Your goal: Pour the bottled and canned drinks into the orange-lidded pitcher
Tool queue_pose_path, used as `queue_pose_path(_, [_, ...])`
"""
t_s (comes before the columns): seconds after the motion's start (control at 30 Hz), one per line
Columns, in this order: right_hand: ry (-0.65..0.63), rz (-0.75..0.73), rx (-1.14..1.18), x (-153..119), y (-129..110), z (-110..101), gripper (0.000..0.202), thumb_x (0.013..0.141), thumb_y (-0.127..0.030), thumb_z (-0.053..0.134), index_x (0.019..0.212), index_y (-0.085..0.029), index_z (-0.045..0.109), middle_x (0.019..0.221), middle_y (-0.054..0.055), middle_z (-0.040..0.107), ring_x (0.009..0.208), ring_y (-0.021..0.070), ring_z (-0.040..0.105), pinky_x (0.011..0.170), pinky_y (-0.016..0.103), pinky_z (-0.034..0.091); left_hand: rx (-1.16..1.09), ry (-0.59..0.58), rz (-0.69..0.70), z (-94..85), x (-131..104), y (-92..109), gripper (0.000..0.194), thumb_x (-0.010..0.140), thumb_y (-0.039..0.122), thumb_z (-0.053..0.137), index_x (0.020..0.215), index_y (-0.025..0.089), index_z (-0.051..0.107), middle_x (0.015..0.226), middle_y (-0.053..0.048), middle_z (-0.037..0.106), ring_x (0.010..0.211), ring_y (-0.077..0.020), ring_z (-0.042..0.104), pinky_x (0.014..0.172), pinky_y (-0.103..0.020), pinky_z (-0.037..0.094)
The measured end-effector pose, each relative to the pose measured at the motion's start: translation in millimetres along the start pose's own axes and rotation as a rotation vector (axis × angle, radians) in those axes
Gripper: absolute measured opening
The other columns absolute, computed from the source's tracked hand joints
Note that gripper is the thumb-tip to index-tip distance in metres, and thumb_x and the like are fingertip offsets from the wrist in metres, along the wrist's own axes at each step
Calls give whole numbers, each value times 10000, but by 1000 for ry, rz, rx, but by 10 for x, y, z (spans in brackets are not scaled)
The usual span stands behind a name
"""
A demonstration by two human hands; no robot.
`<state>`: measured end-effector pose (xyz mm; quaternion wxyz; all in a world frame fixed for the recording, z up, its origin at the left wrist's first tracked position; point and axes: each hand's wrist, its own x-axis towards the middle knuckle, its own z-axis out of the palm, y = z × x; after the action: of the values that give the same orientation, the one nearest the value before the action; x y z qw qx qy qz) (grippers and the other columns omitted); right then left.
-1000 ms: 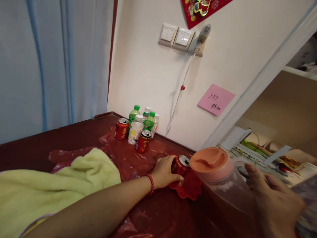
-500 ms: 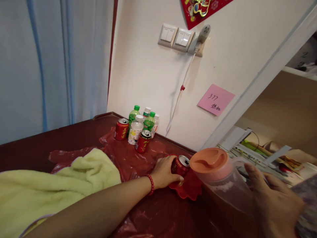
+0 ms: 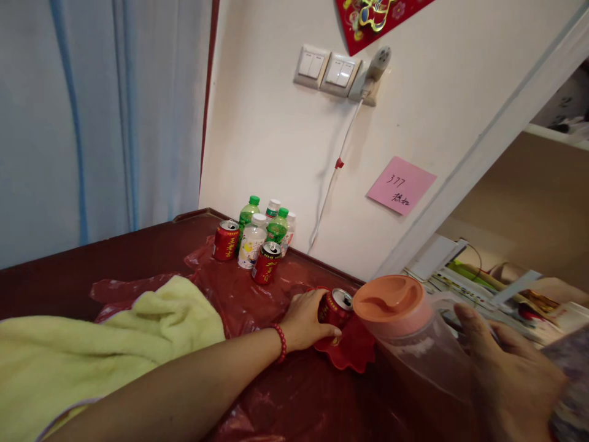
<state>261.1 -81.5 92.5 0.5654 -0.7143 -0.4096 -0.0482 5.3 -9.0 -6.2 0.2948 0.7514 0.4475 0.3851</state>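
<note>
My left hand [image 3: 306,319], with a red bead bracelet at the wrist, grips a red drink can [image 3: 335,311] with an opened top. That can stands over a red scalloped tray [image 3: 352,353]; whether it touches the tray I cannot tell. On the right, my right hand [image 3: 510,368] is closed round the handle of a clear plastic pitcher [image 3: 427,353] with an orange lid [image 3: 391,301]. The pitcher is tilted toward the can, its lid close beside the can's top. No stream of liquid shows.
Two more red cans, one of them the front can [image 3: 267,263], stand with several bottles [image 3: 252,242] near the wall. A yellow towel [image 3: 170,331] lies at left on the dark red table [image 3: 138,245]. Red plastic film [image 3: 221,288] spreads under the bottles. A shelf [image 3: 488,221] with clutter is at right.
</note>
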Motion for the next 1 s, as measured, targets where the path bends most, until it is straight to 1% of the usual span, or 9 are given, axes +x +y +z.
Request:
queue_pose_path(0.2, [-7,7,7,3,27,-3,536,750,-745,721,872,-225,762,616,-49,536,687,186,504,625,314,371,-2,8,10,5,2,-9,744,648,348,941,1303,221,609,1325,-94,713,1220,-344,645,1066,-473,458])
queue_pose_path(0.3, [-5,6,0,-1,14,-7,545,746,-755,719,842,-220,759,591,-50,513,659,183,482,599,319,353,-1,6,10,9,4,-13,759,639,345,946,1306,215,608,1324,-99,711,1218,-347,645,1066,-473,460])
queue_pose_path(0.4, [-3,23,8,-2,1,-8,531,729,-743,737,814,-218,747,598,-48,534,656,181,487,595,318,357,-4,8,15,14,1,-16,745,647,348,942,1302,223,610,1327,-95,711,1221,-343,643,1069,-474,457])
queue_pose_path(0.5, [-4,23,-1,4,-1,-11,547,729,-754,722,848,-221,759,613,-46,555,686,187,513,615,314,376,-6,14,19,11,-2,-15,735,655,346,939,1302,223,612,1320,-88,714,1214,-342,645,1062,-480,459])
queue_pose_path(0.63, [-4,38,-20,14,5,-9,565,719,-765,721,861,-220,771,610,-49,542,681,181,510,616,312,374,-2,10,14,-1,0,-4,745,653,352,941,1307,229,608,1313,-83,715,1204,-340,648,1051,-470,465])
queue_pose_path(0.83, [1,22,-13,6,-7,-6,572,712,-753,714,887,-212,773,614,-41,533,695,193,508,627,322,375,7,8,9,8,-8,3,739,639,351,950,1286,220,616,1299,-89,718,1193,-342,648,1046,-466,466])
queue_pose_path(1.0, [-18,28,-14,-11,-42,-14,544,715,-755,706,823,-222,741,601,-37,519,679,197,492,603,318,364,13,6,-7,-2,-9,16,739,639,365,953,1280,221,613,1295,-87,716,1185,-339,645,1025,-470,473])
